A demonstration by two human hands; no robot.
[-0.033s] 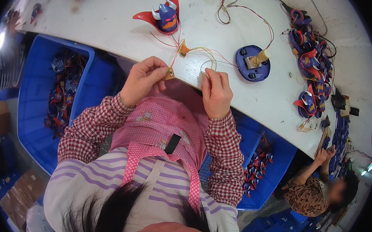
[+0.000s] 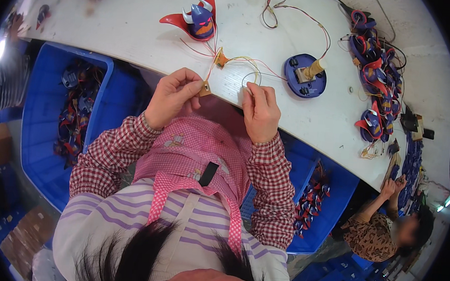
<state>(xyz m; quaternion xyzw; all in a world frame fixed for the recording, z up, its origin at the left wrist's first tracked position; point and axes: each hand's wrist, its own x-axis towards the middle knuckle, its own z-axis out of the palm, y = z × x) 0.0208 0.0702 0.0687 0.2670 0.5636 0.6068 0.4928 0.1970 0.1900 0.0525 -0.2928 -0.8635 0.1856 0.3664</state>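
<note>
At the table's near edge, my left hand (image 2: 173, 96) pinches a small tan circuit board (image 2: 205, 90) between thumb and fingertips. A few inches to its right, my right hand (image 2: 261, 109) is closed on the end of a thin dark wire (image 2: 244, 78). Beyond both hands lies an orange-brown board (image 2: 220, 60) with several coloured wires running from it. Wires also lead up to a purple toy head (image 2: 202, 24) with white horns and red wing-like pieces. To the right, a round purple base (image 2: 306, 76) carries a tan cylindrical part and trailing wires.
Finished-looking purple and red toy parts (image 2: 378, 78) are heaped along the table's right side. Blue bins (image 2: 44, 112) with more parts stand under the table at left and right. A co-worker (image 2: 380, 232) sits at the far right. Cables lie across the white tabletop (image 2: 139, 30).
My right hand has shifted very slightly left. Otherwise nothing has visibly changed.
</note>
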